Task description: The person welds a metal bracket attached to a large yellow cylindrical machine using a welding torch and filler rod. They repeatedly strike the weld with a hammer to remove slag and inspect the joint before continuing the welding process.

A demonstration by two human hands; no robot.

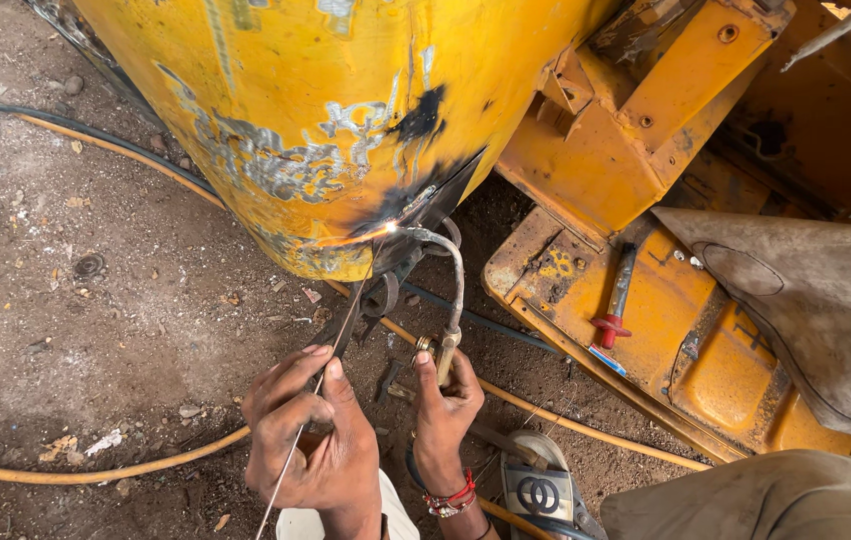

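Note:
My left hand [311, 435] pinches a thin metal filler rod [346, 325] that slants up toward the lower edge of a big yellow tank [326, 100]. My right hand [446, 405], with a red band at the wrist, grips the brass handle of a gas torch [456, 290]. The torch's curved nozzle arcs up to a small bright glowing spot [389, 228]. The spot lies on the seam where a dark metal plate [438, 198] meets the tank. The paint around it is scorched black and scraped to bare metal.
An orange hose [96, 470] and a black hose [46, 115] run over the dirt ground. A red-handled tool [618, 300] lies on a yellow machine panel [706, 370] to the right, beside a grey hood-like cover [816, 300]. A sandalled foot [541, 490] is below my hands.

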